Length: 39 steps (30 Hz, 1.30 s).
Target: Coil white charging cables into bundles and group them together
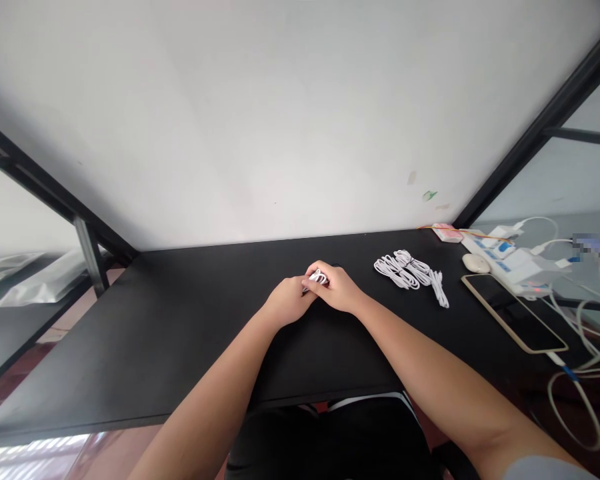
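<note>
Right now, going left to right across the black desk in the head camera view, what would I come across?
Left hand → small white coiled cable pinched between both hands → right hand → loose bundle of white cables → white oval mouse → gold-edged smartphone lying flat, all on the black desk.

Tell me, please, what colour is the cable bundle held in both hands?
White, seen in the head view: the cable bundle.
</note>
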Motion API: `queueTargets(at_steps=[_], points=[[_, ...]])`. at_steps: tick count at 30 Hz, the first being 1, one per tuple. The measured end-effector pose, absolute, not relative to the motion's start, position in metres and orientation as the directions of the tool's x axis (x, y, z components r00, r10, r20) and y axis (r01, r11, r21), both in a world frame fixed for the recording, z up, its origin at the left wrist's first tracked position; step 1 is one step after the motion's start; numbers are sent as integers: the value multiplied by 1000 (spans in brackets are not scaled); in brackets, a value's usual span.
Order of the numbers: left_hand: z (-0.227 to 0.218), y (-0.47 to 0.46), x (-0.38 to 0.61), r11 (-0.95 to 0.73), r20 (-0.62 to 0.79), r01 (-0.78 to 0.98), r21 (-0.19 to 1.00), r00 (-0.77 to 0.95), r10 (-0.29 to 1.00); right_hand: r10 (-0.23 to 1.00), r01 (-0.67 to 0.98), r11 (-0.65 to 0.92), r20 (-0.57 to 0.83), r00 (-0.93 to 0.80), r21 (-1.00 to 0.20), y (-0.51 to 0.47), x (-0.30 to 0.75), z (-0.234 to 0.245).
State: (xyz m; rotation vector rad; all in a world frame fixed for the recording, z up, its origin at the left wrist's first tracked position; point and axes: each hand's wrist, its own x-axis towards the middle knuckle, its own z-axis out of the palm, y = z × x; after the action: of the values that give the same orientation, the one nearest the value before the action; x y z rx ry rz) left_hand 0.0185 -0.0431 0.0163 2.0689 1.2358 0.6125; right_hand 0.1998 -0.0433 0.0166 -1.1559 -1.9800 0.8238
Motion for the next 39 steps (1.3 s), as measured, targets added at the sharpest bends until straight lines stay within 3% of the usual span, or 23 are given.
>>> queueTargets(at_steps=[7, 12, 16, 21, 27, 30, 33, 36, 39], points=[[25, -43, 14, -330, 37, 409, 851, 580, 814, 905, 429, 416, 321, -278, -802, -34, 208, 14], [15, -31, 2, -192, -36, 506, 841, 407, 913, 922, 624, 305, 387, -5, -719, -14, 237, 8], [6, -22, -3, -54, -137, 488, 871, 347, 928, 961, 768, 233, 262, -89, -596, -4, 257, 2], [7, -18, -2, -49, -64, 445, 894, 236, 970, 971, 816, 217, 202, -126, -535, 0, 259, -6], [13, -21, 0, 256, -264, 69, 964, 181, 947, 979, 834, 191, 162, -124, -518, 5, 256, -8], [9, -22, -1, 207, -210, 37, 978, 220, 953, 971, 853, 235, 154, -184, -466, 4, 254, -8], [3, -20, -1, 138, -165, 126, 982, 240, 957, 963, 877, 267, 154, -223, -400, 1, 250, -8], [1, -18, 0, 135, -182, 195, 971, 252, 950, 961, 846, 273, 168, -220, -457, -2, 246, -7], [4, -19, 3, 182, -208, 119, 976, 265, 942, 955, 690, 298, 204, -217, -660, -7, 237, -2]])
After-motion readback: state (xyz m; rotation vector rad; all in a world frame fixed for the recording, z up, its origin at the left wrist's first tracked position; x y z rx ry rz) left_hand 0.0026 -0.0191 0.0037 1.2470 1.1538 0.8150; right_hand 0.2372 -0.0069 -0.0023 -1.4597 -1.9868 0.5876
